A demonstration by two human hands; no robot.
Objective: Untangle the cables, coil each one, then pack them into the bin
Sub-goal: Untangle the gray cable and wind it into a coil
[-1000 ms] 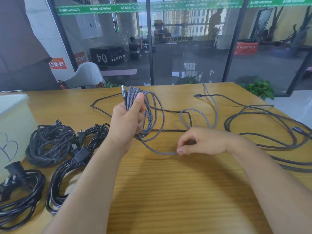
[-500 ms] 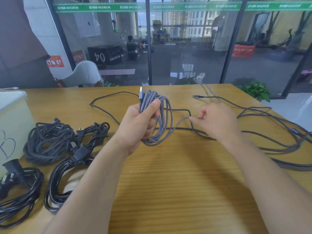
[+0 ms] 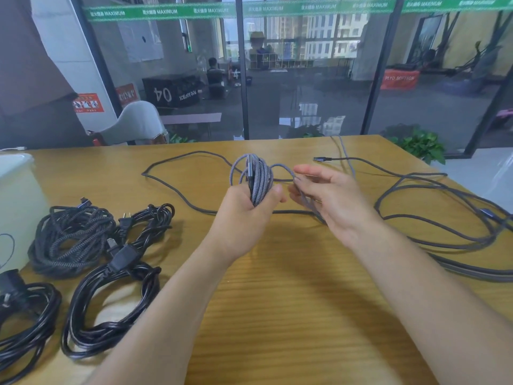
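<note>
Where cables [image 3: 433,218] sprawl, wooden table [image 3: 291,315], glass wall [image 3: 305,79]

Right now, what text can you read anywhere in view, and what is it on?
"MAXIMUM", repeated: green strip across the glass wall.
"04" and "PLYO SOFTBOX", mirrored: black box.
"PLYO SOFTBOX": red box.
Red wall signs: too blurred.
White bin: pen doodle, no words.

I sit at a wooden tabletop [image 3: 277,315] in what looks like a gym's office area: the glass partition [image 3: 305,79] ahead carries a green "MAXIMUM" banner [image 3: 211,11], and beyond it stand a black plyo box [image 3: 170,91] marked "04", a red plyo box [image 3: 399,79] and fitness gear.
</note>
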